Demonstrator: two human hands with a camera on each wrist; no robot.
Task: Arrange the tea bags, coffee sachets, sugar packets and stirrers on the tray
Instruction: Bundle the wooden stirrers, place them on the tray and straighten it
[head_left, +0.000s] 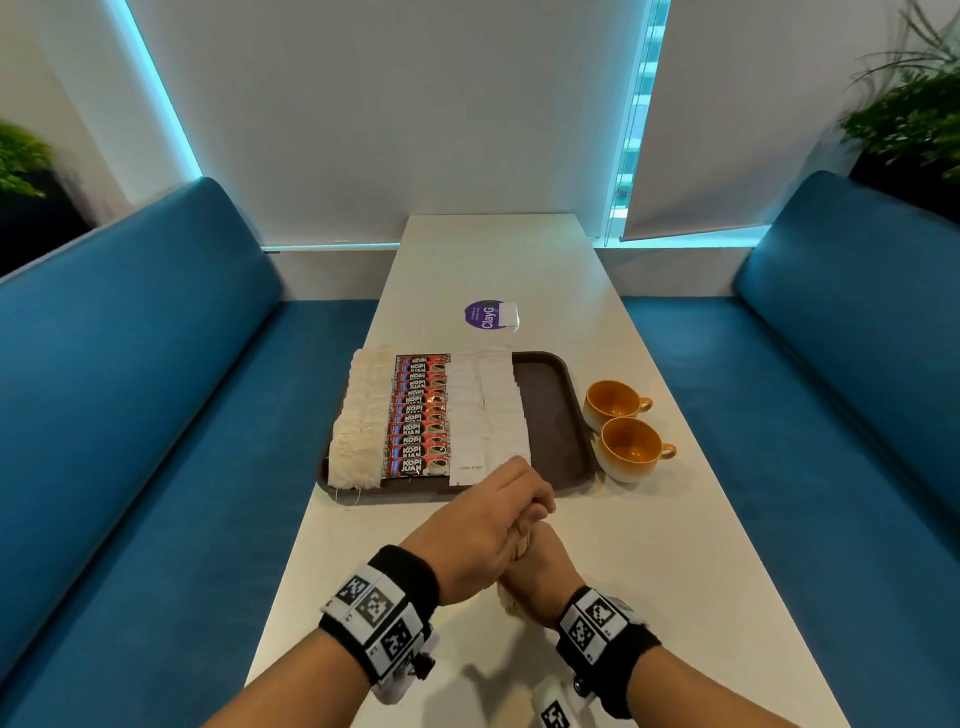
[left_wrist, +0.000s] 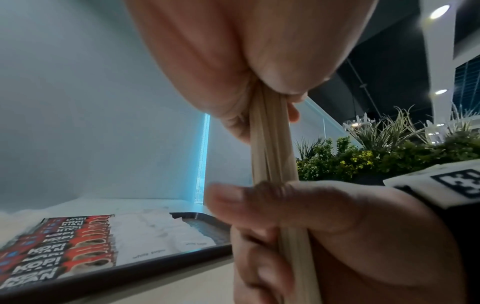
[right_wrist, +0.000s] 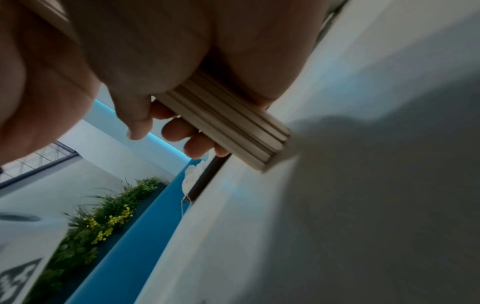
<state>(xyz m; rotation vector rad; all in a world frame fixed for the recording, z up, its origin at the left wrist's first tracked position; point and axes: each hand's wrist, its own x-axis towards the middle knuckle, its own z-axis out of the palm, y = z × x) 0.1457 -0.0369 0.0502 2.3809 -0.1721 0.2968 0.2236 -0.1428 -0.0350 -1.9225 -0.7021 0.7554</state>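
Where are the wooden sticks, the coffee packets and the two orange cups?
stirrers (left_wrist: 272, 144), left wrist view, middle of the bundle.
coffee sachets (head_left: 418, 415), head view, middle of the row.
orange cups (head_left: 631, 448), head view, inside of the nearer cup.

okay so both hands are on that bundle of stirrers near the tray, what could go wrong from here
1. The stirrers are a loose bundle held by the left hand and right hand; easing the grip could let some slip and scatter on the table.
2. The only bare strip of the tray runs beside the sugar packets; laying the stirrers down carelessly could nudge those rows.
3. The two cups stand close to the tray's right edge; a wide swing might knock them.
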